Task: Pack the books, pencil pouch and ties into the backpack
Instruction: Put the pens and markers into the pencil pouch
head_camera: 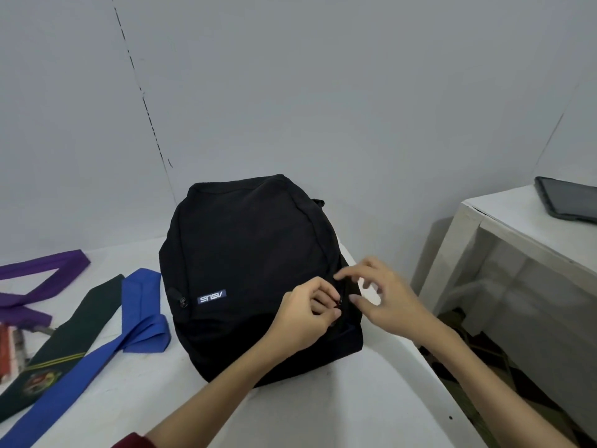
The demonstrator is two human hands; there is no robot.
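Note:
A black backpack (245,260) lies flat and zipped on the white table (323,412), its blue logo patch facing me. My left hand (303,318) pinches a zipper pull (338,303) at the bag's near right side. Just beside it, my right hand (384,295) hovers with fingers spread and touches the bag's edge. To the bag's left lie three ties: a purple one (42,279), a dark green one (61,344) with a crest, and a blue one (106,350). Something red and white, perhaps a book or pouch (8,350), shows at the left edge.
A second white table (517,227) stands to the right with a dark tablet (568,198) on it. A gap with patterned floor (494,357) separates the two tables. Grey walls close in behind.

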